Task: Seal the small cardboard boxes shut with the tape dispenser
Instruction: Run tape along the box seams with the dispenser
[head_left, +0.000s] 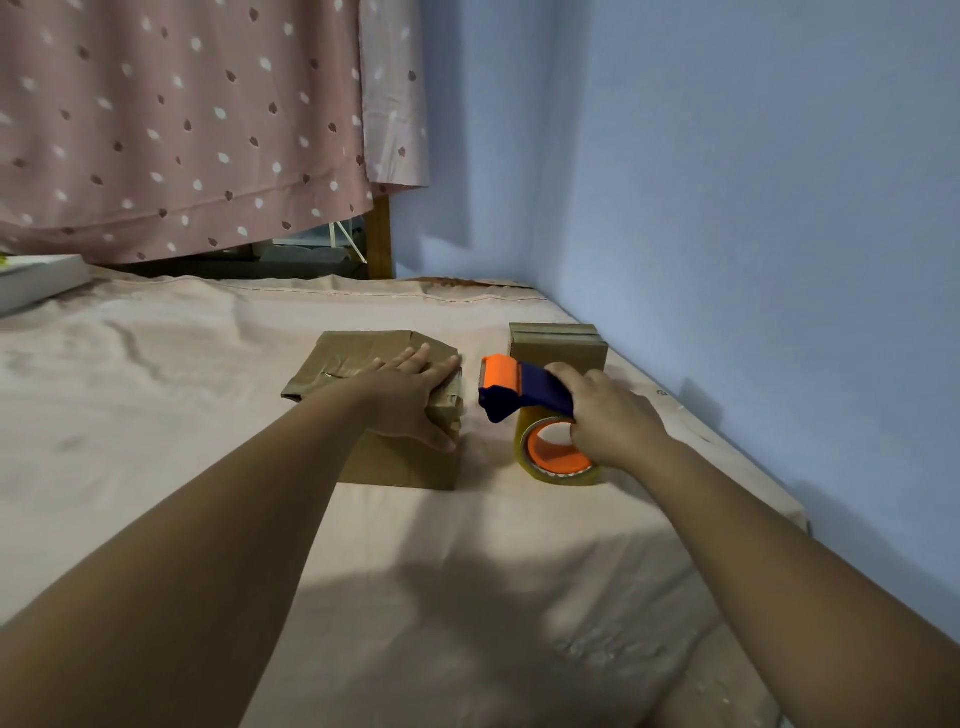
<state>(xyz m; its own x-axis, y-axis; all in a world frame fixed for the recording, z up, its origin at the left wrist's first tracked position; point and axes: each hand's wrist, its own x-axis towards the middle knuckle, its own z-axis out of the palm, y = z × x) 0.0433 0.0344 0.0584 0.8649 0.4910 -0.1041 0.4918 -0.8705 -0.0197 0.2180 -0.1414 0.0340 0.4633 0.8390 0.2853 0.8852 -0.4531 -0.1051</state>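
Note:
A brown cardboard box (363, 364) with tape on its top stands on the pink sheet at the middle. My left hand (415, 395) lies flat on its right top edge, fingers straight, thumb down the near side. Right of the box, my right hand (613, 415) grips the blue and orange tape dispenser (519, 389), whose clear tape roll (556, 457) rests on the sheet. A second small cardboard box (558, 345), taped across its top, stands behind the dispenser near the wall.
The pink sheet (182, 415) covers a bed that ends at the blue wall (779, 208) on the right. A spotted pink curtain (182, 130) hangs at the back. A white flat object (36, 280) lies at the far left edge.

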